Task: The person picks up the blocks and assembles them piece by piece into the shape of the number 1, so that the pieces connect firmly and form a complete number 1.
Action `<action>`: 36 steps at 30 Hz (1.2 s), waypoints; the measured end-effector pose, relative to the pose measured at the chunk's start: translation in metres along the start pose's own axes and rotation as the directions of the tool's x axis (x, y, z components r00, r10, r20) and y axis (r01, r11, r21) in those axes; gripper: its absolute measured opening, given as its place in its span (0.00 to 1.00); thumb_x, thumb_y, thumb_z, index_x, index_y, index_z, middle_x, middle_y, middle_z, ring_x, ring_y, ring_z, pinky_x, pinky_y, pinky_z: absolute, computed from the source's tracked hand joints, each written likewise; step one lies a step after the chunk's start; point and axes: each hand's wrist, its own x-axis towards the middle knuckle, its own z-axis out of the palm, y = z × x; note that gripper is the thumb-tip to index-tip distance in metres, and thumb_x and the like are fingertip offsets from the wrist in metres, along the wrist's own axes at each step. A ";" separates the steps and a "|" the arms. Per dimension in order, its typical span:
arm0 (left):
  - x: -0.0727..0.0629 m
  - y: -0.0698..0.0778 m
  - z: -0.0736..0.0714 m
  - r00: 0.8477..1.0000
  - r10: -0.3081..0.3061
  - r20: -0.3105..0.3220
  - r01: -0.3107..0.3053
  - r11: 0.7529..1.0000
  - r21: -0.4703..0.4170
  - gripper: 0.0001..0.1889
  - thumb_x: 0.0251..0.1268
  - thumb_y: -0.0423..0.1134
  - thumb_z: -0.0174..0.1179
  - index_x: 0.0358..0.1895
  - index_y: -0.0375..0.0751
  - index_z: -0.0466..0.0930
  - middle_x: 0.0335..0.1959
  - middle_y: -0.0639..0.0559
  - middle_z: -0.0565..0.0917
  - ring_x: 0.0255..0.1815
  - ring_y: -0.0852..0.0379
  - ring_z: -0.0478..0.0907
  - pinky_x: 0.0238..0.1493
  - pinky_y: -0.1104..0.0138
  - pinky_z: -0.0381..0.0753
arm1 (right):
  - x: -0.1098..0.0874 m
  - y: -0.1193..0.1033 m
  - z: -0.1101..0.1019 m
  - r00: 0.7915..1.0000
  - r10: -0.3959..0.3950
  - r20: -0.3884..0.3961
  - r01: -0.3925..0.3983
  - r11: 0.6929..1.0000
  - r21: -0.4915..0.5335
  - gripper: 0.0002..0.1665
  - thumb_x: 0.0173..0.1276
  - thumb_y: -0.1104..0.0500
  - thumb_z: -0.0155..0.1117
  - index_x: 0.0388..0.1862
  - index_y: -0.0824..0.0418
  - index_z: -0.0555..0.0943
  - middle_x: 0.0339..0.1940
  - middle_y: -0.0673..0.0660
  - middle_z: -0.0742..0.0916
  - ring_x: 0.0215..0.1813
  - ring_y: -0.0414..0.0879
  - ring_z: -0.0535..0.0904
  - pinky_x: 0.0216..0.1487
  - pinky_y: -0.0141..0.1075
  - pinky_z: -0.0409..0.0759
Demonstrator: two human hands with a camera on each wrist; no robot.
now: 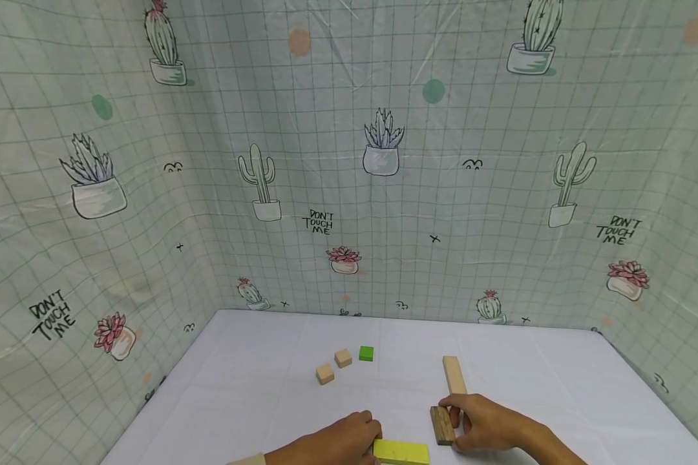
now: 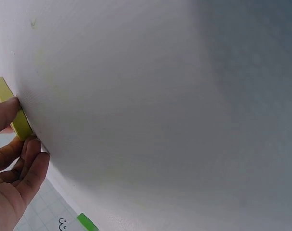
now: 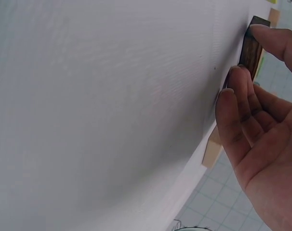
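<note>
The right hand (image 1: 488, 423) pinches a dark brown wooden block (image 1: 442, 425), a flat oblong with streaky grain, while the left hand (image 1: 349, 440) grips the left end of a bright yellow block (image 1: 404, 451), also oblong, left of the dark block and nearer the person. Beyond the dark block lies a pale wooden strip (image 1: 454, 374); farther off to its left sit a flat green block (image 1: 366, 353) and two small tan cubes (image 1: 325, 374).

In the head view, the right hand (image 1: 488, 423) hides one end of the pale block (image 1: 454, 374).
</note>
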 end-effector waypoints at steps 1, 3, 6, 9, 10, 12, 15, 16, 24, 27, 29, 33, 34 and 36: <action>0.000 0.000 0.000 1.000 0.004 -0.003 -0.004 1.000 0.003 0.14 0.66 0.44 0.67 0.48 0.42 0.80 0.34 0.60 0.75 0.35 0.75 0.67 0.40 0.80 0.74 | 0.000 0.000 0.000 1.000 0.002 0.000 -0.002 1.000 0.001 0.36 0.56 0.61 0.77 0.62 0.70 0.74 0.36 0.49 0.80 0.30 0.35 0.73 0.31 0.29 0.74; 0.000 0.000 -0.001 1.000 0.012 -0.008 -0.012 1.000 0.009 0.14 0.66 0.44 0.68 0.47 0.41 0.79 0.33 0.60 0.75 0.34 0.75 0.67 0.39 0.80 0.73 | 0.000 -0.001 0.000 1.000 0.005 0.001 -0.005 1.000 0.003 0.36 0.56 0.61 0.77 0.62 0.70 0.74 0.36 0.49 0.80 0.30 0.35 0.73 0.31 0.29 0.73; 0.000 0.000 0.000 1.000 0.020 -0.014 -0.020 1.000 0.019 0.14 0.66 0.44 0.68 0.47 0.41 0.80 0.33 0.60 0.75 0.34 0.74 0.67 0.39 0.81 0.73 | 0.001 -0.003 0.000 1.000 0.002 0.002 -0.002 1.000 0.006 0.36 0.56 0.61 0.77 0.62 0.70 0.74 0.36 0.49 0.80 0.31 0.35 0.73 0.31 0.29 0.73; 0.001 0.000 0.000 1.000 0.022 -0.016 -0.022 0.999 0.023 0.14 0.66 0.44 0.68 0.47 0.41 0.79 0.33 0.60 0.75 0.34 0.74 0.67 0.39 0.81 0.73 | 0.001 -0.004 0.000 1.000 -0.003 0.003 0.003 1.000 0.009 0.36 0.56 0.61 0.77 0.62 0.70 0.74 0.36 0.49 0.80 0.31 0.35 0.74 0.31 0.29 0.74; 0.001 0.000 0.000 1.000 0.023 -0.017 -0.022 0.999 0.024 0.13 0.66 0.44 0.68 0.47 0.41 0.79 0.33 0.60 0.75 0.34 0.74 0.67 0.39 0.81 0.73 | 0.001 -0.004 0.000 1.000 -0.004 0.003 0.004 1.000 0.010 0.36 0.56 0.61 0.77 0.62 0.70 0.74 0.36 0.49 0.80 0.31 0.35 0.74 0.31 0.28 0.74; 0.001 0.000 0.001 1.000 0.023 -0.019 -0.023 0.999 0.026 0.13 0.66 0.44 0.68 0.47 0.41 0.79 0.33 0.60 0.75 0.34 0.75 0.67 0.39 0.81 0.73 | 0.001 -0.005 0.000 1.000 -0.007 0.003 0.007 1.000 0.013 0.36 0.56 0.61 0.77 0.62 0.71 0.74 0.36 0.49 0.80 0.31 0.35 0.74 0.31 0.28 0.74; 0.001 0.000 0.001 1.000 0.017 -0.018 -0.017 0.999 0.029 0.13 0.66 0.44 0.68 0.47 0.42 0.79 0.33 0.60 0.75 0.34 0.75 0.67 0.39 0.81 0.73 | 0.001 -0.005 0.001 1.000 -0.011 0.003 0.011 1.000 0.010 0.36 0.56 0.61 0.77 0.62 0.71 0.74 0.36 0.49 0.80 0.31 0.35 0.74 0.31 0.28 0.74; 0.001 0.000 0.000 1.000 0.011 -0.015 -0.011 1.000 0.029 0.14 0.66 0.45 0.68 0.47 0.42 0.79 0.33 0.60 0.75 0.34 0.74 0.67 0.39 0.81 0.73 | 0.001 -0.004 0.001 1.000 -0.013 0.002 0.013 1.000 0.009 0.36 0.56 0.61 0.77 0.62 0.71 0.74 0.36 0.49 0.80 0.31 0.35 0.74 0.31 0.29 0.74; 0.002 0.001 0.000 0.999 -0.032 0.007 0.032 0.999 0.004 0.14 0.66 0.45 0.68 0.49 0.43 0.80 0.34 0.61 0.75 0.34 0.74 0.67 0.40 0.80 0.74 | 0.003 -0.004 0.001 1.000 -0.014 0.003 0.014 1.000 0.011 0.36 0.56 0.59 0.77 0.61 0.71 0.74 0.36 0.48 0.81 0.30 0.35 0.74 0.30 0.29 0.74; 0.002 0.000 0.002 1.000 -0.028 0.006 0.028 1.000 -0.007 0.13 0.66 0.44 0.67 0.49 0.43 0.80 0.34 0.61 0.75 0.35 0.75 0.67 0.41 0.80 0.75 | 0.004 -0.005 0.001 1.000 -0.006 0.007 0.005 1.000 0.015 0.36 0.56 0.60 0.77 0.61 0.71 0.75 0.36 0.49 0.81 0.30 0.35 0.74 0.30 0.29 0.74; 0.002 -0.001 0.003 1.000 -0.018 0.004 0.018 1.000 -0.005 0.13 0.67 0.44 0.67 0.49 0.43 0.79 0.34 0.61 0.75 0.35 0.75 0.67 0.41 0.80 0.75 | 0.004 -0.005 0.001 1.000 0.002 0.010 -0.003 1.000 0.022 0.36 0.56 0.60 0.77 0.61 0.71 0.74 0.36 0.50 0.81 0.31 0.36 0.74 0.31 0.29 0.73; 0.001 -0.002 0.004 1.000 -0.003 -0.004 0.003 1.000 0.006 0.13 0.67 0.44 0.66 0.49 0.43 0.79 0.34 0.61 0.75 0.35 0.75 0.67 0.41 0.80 0.74 | 0.006 -0.007 0.002 1.000 0.006 0.012 -0.006 1.000 0.029 0.36 0.57 0.60 0.77 0.62 0.72 0.74 0.37 0.51 0.81 0.31 0.37 0.75 0.31 0.29 0.74; 0.001 -0.002 0.004 1.000 -0.002 -0.005 0.002 1.000 0.009 0.13 0.67 0.45 0.67 0.49 0.43 0.79 0.34 0.61 0.75 0.35 0.75 0.67 0.41 0.80 0.74 | 0.006 -0.007 0.002 1.000 0.005 0.011 -0.005 1.000 0.027 0.36 0.57 0.60 0.77 0.62 0.72 0.74 0.37 0.50 0.80 0.31 0.37 0.75 0.31 0.29 0.74; 0.002 -0.002 0.004 1.000 -0.006 -0.007 0.006 1.000 0.008 0.13 0.67 0.45 0.67 0.49 0.43 0.79 0.34 0.61 0.75 0.35 0.75 0.67 0.41 0.80 0.74 | 0.007 -0.008 0.003 1.000 -0.001 0.010 0.001 1.000 0.024 0.36 0.57 0.60 0.77 0.62 0.72 0.74 0.37 0.50 0.80 0.31 0.36 0.75 0.31 0.29 0.74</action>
